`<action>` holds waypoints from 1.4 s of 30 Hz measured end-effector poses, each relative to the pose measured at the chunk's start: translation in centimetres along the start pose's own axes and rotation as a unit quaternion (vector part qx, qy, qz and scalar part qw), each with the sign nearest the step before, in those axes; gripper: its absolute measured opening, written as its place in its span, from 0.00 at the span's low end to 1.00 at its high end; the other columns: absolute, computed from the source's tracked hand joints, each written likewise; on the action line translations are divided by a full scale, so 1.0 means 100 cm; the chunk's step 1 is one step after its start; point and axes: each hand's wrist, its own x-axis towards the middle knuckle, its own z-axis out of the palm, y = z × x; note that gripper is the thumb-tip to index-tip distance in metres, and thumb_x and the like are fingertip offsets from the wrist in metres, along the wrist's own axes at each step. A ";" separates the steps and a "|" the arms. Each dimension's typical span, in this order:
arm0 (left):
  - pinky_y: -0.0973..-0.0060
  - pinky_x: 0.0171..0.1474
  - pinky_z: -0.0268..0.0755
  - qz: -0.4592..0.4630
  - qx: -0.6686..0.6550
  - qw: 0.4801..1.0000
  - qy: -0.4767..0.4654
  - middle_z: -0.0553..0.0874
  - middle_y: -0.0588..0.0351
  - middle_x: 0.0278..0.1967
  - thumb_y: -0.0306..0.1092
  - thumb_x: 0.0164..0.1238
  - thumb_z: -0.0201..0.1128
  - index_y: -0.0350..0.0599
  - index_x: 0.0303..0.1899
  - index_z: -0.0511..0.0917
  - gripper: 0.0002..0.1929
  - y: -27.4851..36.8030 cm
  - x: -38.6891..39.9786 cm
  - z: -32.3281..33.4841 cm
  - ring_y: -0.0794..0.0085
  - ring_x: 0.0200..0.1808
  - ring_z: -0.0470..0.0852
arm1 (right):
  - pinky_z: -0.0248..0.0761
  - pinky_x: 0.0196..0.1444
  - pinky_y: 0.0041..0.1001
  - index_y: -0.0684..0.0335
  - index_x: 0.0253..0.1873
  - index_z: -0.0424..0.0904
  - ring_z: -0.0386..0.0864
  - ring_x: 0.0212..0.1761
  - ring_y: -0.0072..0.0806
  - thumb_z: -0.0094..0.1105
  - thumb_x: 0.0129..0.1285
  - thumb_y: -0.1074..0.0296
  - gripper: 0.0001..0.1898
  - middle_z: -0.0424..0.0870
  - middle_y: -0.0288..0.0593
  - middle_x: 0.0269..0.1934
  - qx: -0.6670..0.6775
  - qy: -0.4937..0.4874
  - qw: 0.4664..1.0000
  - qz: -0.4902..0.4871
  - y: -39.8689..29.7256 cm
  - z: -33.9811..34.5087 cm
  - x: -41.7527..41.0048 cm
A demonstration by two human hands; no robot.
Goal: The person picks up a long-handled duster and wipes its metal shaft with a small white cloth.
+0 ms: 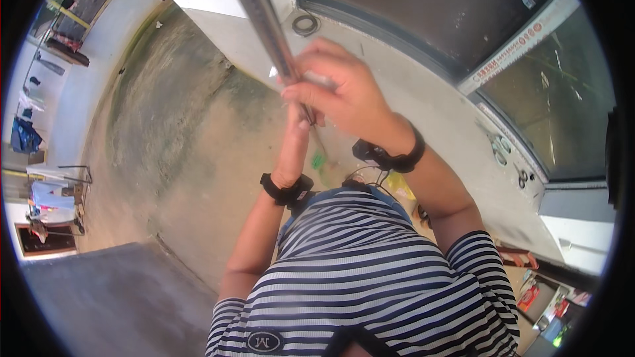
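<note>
A long metal pole (pixel 265 20) slants down from the top of the view to my two hands, its lower end between them. My left hand (pixel 296 126) grips that end from below, its fingers mostly hidden behind the pole and the other hand. My right hand (pixel 342 79) closes on the pole just above, thumb pressed to its side and fingers curled over. Something shiny and clear (pixel 320 79) shows at the right fingers, too blurred to name. Below the pole's end, a thin line runs towards a small green object (pixel 318 161). Both wrists wear black strapped devices.
Along the pale ledge (pixel 421 91) under the window (pixel 397 5) lie a dark coil (pixel 305 25), green-handled scissors (pixel 500 151) and dark-handled scissors (pixel 522 178). Clothes (pixel 26 135) hang by the far left wall. Stained concrete ground (pixel 198 148) stretches below. Boxed goods (pixel 530 297) stand at lower right.
</note>
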 end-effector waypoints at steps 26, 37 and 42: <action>0.82 0.39 0.66 0.013 0.174 0.984 0.024 0.79 0.66 0.35 0.29 0.71 0.68 0.43 0.52 0.79 0.11 -0.013 -0.015 0.006 0.84 0.34 0.71 | 0.52 0.17 0.16 0.60 0.48 0.71 0.60 0.19 0.16 0.39 0.83 0.53 0.16 0.66 0.34 0.25 0.204 0.010 0.969 -0.135 -0.107 -0.017 0.127; 0.81 0.37 0.62 -0.007 0.134 0.982 0.130 0.72 0.66 0.34 0.34 0.77 0.61 0.42 0.54 0.74 0.11 0.001 -0.016 -0.009 0.84 0.34 0.67 | 0.63 0.32 0.20 0.75 0.47 0.72 0.67 0.31 0.24 0.44 0.76 0.73 0.09 0.66 0.41 0.30 0.340 -0.152 0.927 -0.053 -0.033 -0.059 0.207; 0.79 0.46 0.66 0.044 0.121 0.987 0.098 0.73 0.62 0.39 0.34 0.79 0.54 0.40 0.65 0.68 0.19 0.009 -0.011 -0.007 0.80 0.39 0.70 | 0.53 0.26 0.20 0.69 0.46 0.64 0.55 0.24 0.20 0.36 0.79 0.70 0.09 0.57 0.38 0.27 0.365 -0.144 0.920 -0.022 -0.007 -0.050 0.209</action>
